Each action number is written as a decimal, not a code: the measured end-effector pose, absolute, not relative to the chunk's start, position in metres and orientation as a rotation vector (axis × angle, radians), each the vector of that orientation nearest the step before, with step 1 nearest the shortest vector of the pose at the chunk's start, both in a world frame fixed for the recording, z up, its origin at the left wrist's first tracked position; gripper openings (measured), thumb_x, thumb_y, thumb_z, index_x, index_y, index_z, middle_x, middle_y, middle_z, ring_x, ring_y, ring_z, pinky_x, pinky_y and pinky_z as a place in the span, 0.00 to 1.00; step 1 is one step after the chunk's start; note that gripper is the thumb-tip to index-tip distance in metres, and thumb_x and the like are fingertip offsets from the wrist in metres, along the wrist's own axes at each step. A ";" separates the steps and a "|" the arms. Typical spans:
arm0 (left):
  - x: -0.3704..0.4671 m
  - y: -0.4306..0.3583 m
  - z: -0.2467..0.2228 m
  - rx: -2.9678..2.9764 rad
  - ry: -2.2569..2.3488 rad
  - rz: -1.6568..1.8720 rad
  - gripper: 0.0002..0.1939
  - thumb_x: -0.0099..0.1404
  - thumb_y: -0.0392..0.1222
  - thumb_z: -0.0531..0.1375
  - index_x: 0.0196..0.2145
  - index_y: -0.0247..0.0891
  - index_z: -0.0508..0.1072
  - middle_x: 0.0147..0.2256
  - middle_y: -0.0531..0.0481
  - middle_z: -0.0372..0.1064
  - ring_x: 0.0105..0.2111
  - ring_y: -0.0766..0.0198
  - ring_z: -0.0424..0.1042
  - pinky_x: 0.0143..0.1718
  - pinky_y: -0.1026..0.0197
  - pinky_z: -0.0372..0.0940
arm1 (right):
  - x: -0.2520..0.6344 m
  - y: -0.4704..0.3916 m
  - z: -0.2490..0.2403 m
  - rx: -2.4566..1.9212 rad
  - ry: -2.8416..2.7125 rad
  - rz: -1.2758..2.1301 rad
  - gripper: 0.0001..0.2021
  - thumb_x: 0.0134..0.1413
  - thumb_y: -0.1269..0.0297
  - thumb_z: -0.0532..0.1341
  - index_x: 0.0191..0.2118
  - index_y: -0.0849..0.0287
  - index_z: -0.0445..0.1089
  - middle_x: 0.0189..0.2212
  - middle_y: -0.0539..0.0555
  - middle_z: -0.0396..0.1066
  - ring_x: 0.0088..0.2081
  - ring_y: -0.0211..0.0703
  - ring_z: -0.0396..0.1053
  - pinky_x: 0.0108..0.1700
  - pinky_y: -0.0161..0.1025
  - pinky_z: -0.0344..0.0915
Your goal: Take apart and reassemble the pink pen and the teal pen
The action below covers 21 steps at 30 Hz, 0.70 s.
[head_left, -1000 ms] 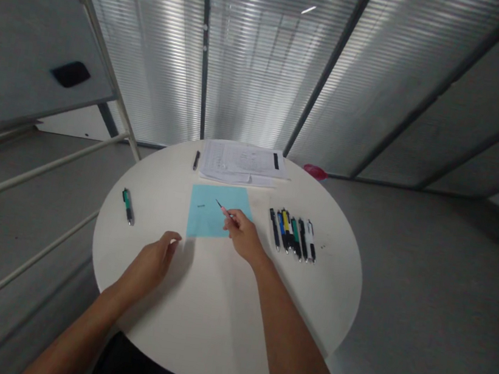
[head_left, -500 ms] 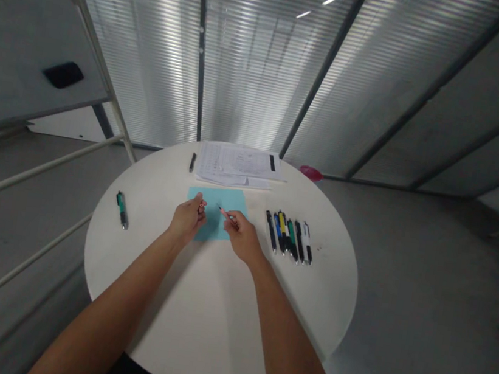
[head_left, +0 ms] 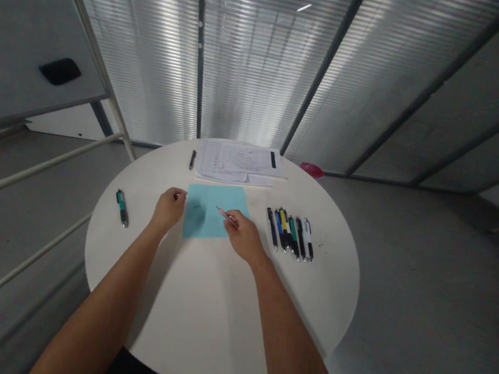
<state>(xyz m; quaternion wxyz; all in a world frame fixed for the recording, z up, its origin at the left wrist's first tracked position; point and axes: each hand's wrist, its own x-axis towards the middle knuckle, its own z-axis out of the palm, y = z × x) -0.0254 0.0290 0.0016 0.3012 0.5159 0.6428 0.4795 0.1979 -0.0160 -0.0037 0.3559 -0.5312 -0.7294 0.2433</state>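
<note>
My right hand (head_left: 243, 232) is closed around a thin pink pen (head_left: 226, 215), its dark tip pointing up and left over a light blue sheet (head_left: 220, 198). At the sheet's left edge is my left hand (head_left: 169, 210), with its fingers curled; what they hold, if anything, is too small to make out. A short dark mark or small piece (head_left: 197, 206) shows on the left part of the sheet. Several pens (head_left: 291, 235) in black, blue, yellow, green and white lie side by side right of my right hand.
On the round white table (head_left: 194, 327), a green and black pen (head_left: 121, 208) lies at the left. Printed papers (head_left: 238, 162) are at the back beside a dark pen (head_left: 192, 160). A white metal frame (head_left: 50, 167) stands left of the table.
My left hand has moved left, off the blue sheet to its edge, uncovering the sheet's left part. My right hand has hardly moved and still holds the pink pen.
</note>
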 end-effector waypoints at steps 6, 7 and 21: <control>-0.027 0.028 -0.008 2.115 1.800 0.747 0.15 0.63 0.41 0.51 0.41 0.36 0.75 0.40 0.39 0.71 0.39 0.55 0.69 0.45 0.56 0.60 | 0.197 -0.018 -0.001 -1.391 -1.924 0.618 0.10 0.57 0.64 0.54 0.43 0.53 0.69 0.28 0.49 0.71 0.28 0.39 0.64 0.30 0.33 0.56; -0.025 0.027 -0.008 2.136 1.794 0.685 0.15 0.63 0.41 0.51 0.40 0.36 0.75 0.39 0.39 0.71 0.39 0.55 0.69 0.45 0.56 0.60 | 0.197 -0.018 -0.001 -1.390 -1.927 0.615 0.10 0.57 0.64 0.54 0.43 0.53 0.69 0.28 0.49 0.71 0.28 0.39 0.64 0.30 0.33 0.56; -0.009 0.024 -0.008 2.007 1.500 0.980 0.10 0.63 0.44 0.55 0.31 0.38 0.72 0.30 0.45 0.70 0.31 0.59 0.67 0.36 0.59 0.60 | 0.199 -0.016 -0.002 -1.381 -1.913 0.589 0.11 0.59 0.61 0.55 0.45 0.53 0.69 0.31 0.50 0.72 0.30 0.39 0.66 0.32 0.33 0.58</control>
